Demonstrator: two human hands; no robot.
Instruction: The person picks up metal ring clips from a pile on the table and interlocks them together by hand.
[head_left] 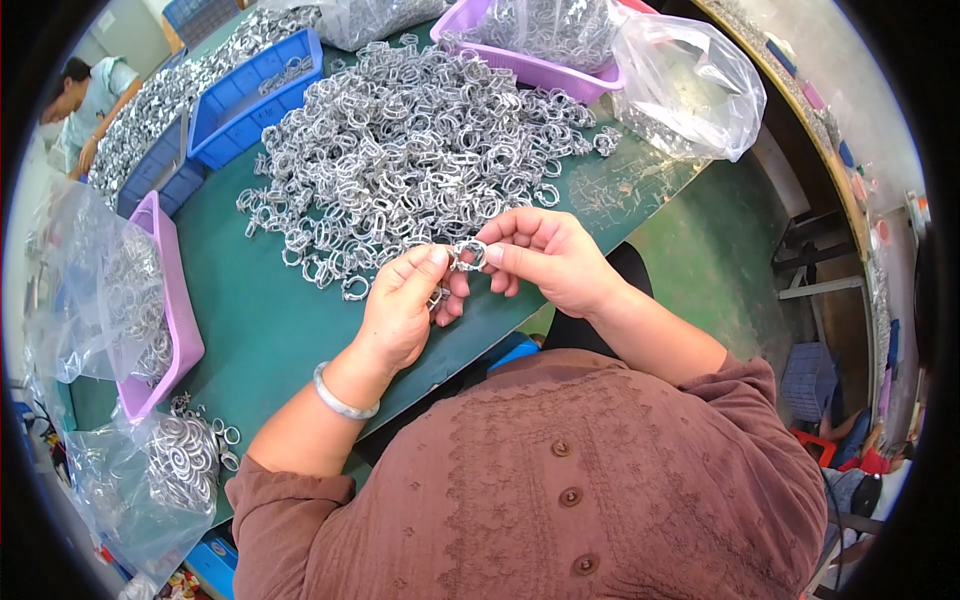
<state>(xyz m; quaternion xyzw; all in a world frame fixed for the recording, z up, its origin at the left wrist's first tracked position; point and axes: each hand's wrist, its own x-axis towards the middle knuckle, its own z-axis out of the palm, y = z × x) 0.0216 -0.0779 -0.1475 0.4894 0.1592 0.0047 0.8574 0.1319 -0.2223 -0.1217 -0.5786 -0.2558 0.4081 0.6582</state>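
Hands, one pair, as I see them from my remote post: left hand (395, 305) and right hand (560, 262) close together, fingertips pinched on one silver-coloured metal ring (470, 267) between them, a second ring (437, 297) at the left's curled fingers. Just beyond, one large pile of like rings (410, 150) on a green worktop (240, 310). Around it, I list a blue bin (235, 145) and lilac tray (176, 290) leftward, another lilac tray (530, 70) at the far side, and a clear plastic bag (690, 90) rightward.
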